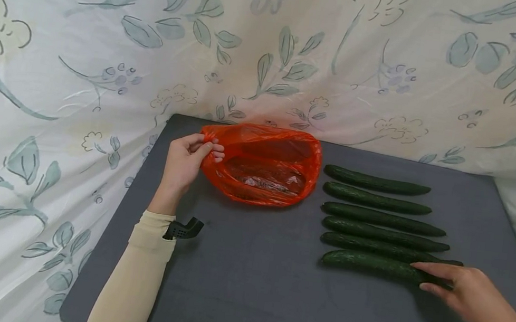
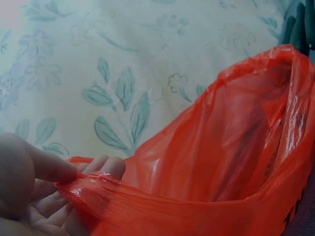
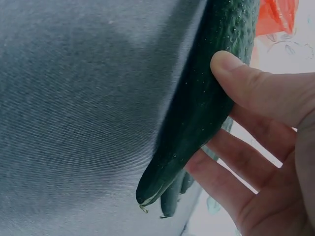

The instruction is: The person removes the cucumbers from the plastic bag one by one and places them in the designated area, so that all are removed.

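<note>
A thin red plastic bag (image 1: 254, 195) lies at the back of the table with its mouth spread wide. My left hand (image 1: 188, 158) pinches the bag's left rim between thumb and fingers, as the left wrist view shows up close. Something dark shows through the bag's lower side; its kind is hard to tell. At the right, my right hand (image 1: 472, 297) grips the right end of the nearest cucumber (image 1: 370, 264), thumb on the near side and fingers across the other. In the right wrist view this cucumber (image 3: 197, 108) has bumpy dark green skin and a small stem tip.
Several more cucumbers (image 1: 385, 218) lie side by side in a column behind the gripped one, right of the bag. The grey table (image 1: 243, 287) ends at the back against a flower-printed curtain (image 1: 261, 50), which also hangs along the left side.
</note>
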The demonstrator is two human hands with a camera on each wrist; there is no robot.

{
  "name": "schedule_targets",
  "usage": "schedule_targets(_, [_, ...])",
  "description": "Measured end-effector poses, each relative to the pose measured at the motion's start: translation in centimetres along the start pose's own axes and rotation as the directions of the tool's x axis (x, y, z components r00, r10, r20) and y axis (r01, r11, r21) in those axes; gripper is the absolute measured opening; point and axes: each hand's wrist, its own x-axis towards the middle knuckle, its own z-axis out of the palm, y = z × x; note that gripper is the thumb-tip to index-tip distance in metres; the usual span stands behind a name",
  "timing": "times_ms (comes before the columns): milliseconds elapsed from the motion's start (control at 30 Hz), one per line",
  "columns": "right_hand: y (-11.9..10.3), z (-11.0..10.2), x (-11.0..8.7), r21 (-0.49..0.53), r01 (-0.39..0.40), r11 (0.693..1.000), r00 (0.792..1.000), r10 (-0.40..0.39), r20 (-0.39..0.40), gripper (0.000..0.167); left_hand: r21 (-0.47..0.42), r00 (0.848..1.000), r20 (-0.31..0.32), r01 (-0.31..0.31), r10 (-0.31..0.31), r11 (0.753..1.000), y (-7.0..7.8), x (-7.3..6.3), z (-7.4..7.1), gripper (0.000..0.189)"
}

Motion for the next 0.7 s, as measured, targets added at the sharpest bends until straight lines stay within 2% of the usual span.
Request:
schedule_targets(333, [0.8,0.9,0.3,-0.007,-0.028,1.0,0.998,0.029,0.058,0.045,0.016,1.0,-0.003,-0.003,0.003,1.0,0.2,-0.2,-0.3,0.027])
schedule_targets(700, [1.0,1.6,0.1,-0.049,0.003,0.999,1.0,-0.002,0.024,0.047,0.003,1.0,-0.001,-0.011,0.011,1.0,0.2,-0.2,-0.5,0.026])
